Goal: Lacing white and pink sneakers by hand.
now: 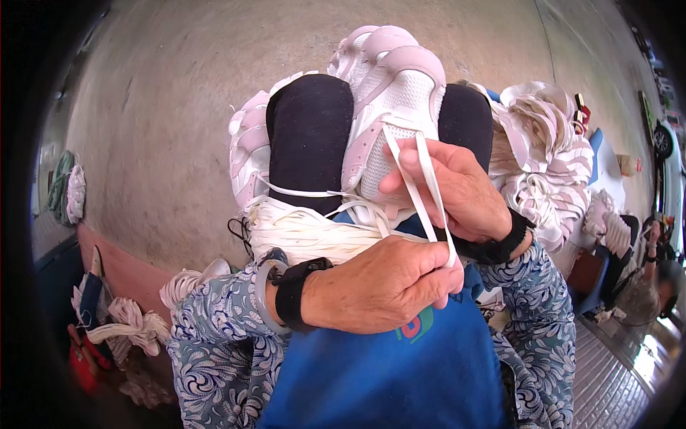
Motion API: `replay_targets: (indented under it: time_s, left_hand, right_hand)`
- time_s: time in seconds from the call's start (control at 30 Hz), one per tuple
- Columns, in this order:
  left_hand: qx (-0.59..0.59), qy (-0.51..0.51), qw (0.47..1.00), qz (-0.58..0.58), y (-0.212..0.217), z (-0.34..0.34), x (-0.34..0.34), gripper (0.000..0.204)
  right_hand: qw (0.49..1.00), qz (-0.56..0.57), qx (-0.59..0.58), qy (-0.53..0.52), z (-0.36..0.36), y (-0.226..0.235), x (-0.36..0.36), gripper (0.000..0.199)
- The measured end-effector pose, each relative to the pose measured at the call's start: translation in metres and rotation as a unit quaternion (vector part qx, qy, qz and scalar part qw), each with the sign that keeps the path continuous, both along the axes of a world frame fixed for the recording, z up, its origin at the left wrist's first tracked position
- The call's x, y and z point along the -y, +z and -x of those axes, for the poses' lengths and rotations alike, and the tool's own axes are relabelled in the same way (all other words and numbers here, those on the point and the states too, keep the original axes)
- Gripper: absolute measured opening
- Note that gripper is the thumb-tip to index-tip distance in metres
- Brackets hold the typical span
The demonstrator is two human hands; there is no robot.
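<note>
Lacing step in hand: left hand [382,286] and right hand [457,189] both pinch the flat white shoelace [427,187] over the white sneaker [389,107]; next move likely calls for threading an eyelet.

A bare grey concrete floor [179,107] fills the upper left and centre of the frame, evenly lit by daylight. At the right edge sit a pile of pale shoe uppers [547,154], a blue chair [597,289] and a ribbed metal strip [607,372] catching bright light. At lower left, white laces [128,322] lie beside a reddish board [136,268]
</note>
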State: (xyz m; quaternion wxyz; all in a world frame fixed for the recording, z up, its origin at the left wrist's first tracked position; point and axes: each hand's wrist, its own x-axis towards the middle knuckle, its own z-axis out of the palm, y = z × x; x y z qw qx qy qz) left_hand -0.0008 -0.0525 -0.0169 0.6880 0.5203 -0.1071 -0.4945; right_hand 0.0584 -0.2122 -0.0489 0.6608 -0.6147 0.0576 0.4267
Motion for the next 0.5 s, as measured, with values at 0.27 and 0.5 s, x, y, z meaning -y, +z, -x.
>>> replay_targets:
  time_s: [0.27, 0.5]
  left_hand:
    - [0.064, 0.046, 0.997, 0.013, -0.010, 0.003, -0.056, 0.027]
    - [-0.006, 0.388, 0.892, 0.234, -0.055, -0.007, -0.175, 0.039]
  right_hand:
    - [0.981, 0.091, 0.155, 0.070, -0.010, 0.003, 0.016, 0.027]
    - [0.850, 0.266, 0.411, 0.194, -0.005, 0.021, 0.052, 0.020]
